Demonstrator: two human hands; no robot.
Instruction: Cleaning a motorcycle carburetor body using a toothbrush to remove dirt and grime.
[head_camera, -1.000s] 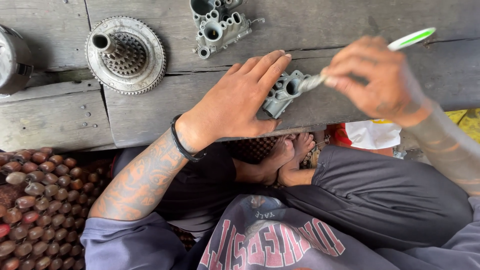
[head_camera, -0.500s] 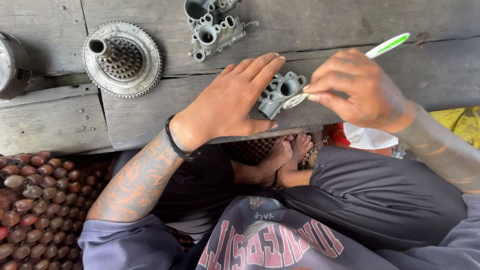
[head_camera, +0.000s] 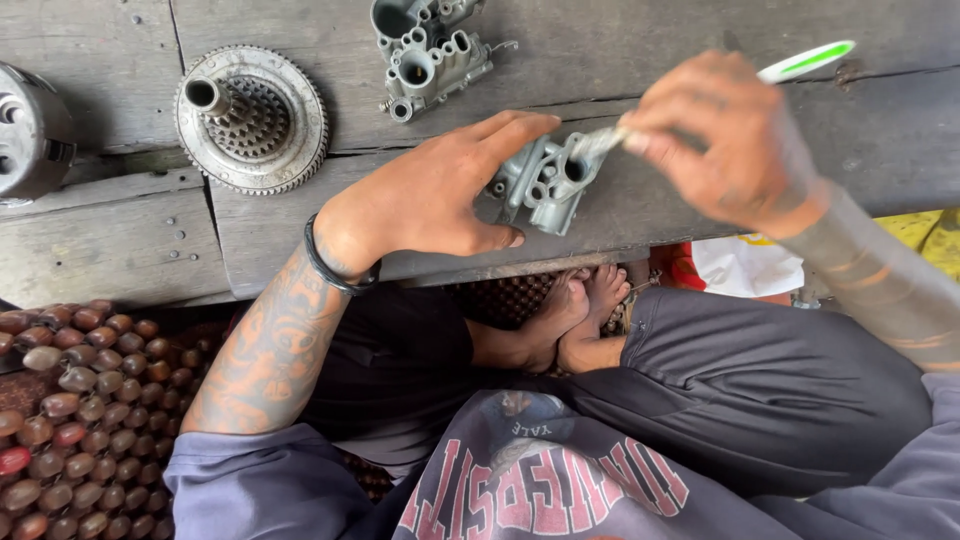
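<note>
**Brush at work on a small metal casting**

The person sits cross-legged at the wooden desk (head_camera: 280, 240). The left hand (head_camera: 430, 195) lies flat-fingered on the desk, thumb and fingers closed lightly round the grey metal part (head_camera: 545, 180), pinning it near the desk's front edge. The right hand (head_camera: 725, 140), at three o'clock from the part, pinches a white-and-green toothbrush (head_camera: 805, 60), its head poked into one of the part's round openings. The hand is blurred. I'd judge the scrubbing midway. A second casting (head_camera: 430, 50) sits at twelve o'clock and a toothed wheel (head_camera: 250, 115) at ten o'clock, both untouched.
</note>
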